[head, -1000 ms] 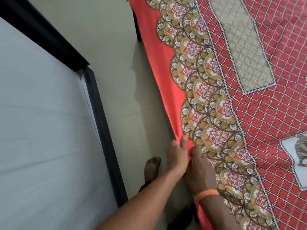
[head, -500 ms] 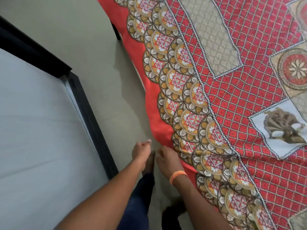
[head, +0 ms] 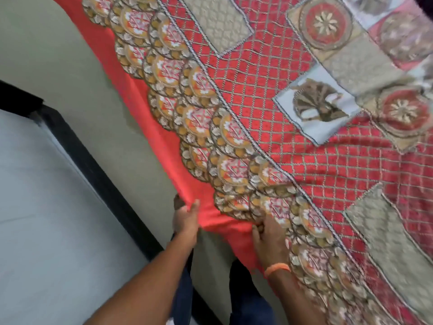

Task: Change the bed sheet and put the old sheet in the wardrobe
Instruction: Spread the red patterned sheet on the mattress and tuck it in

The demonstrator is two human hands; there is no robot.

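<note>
While it lies spread over the bed, the bed sheet (head: 269,109) fills the centre and right of the frame, its plain red border running diagonally from the upper left down to the lower middle.

Item: one printed sheet, red lattice field, scalloped medallion band, pale patchwork panels.

Condition: wrinkled at centre right; border lifted and bunched at the lower middle.

Hold: left hand (head: 186,218) grips the plain red edge, fingers curled into the cloth; right hand (head: 269,233), orange band at the wrist, pinches a fold just beside it, where the border meets the medallions.

Handling, as judged: light, soft, wholly limp; no stiffness, not fragile; likely to drag and catch along the bed edge. Best taken at the hem or corners, gathered in handfuls, not mid-panel.

Adjacent: pale floor (head: 77,73); dark-framed white panel (head: 46,207), lower left.
</note>
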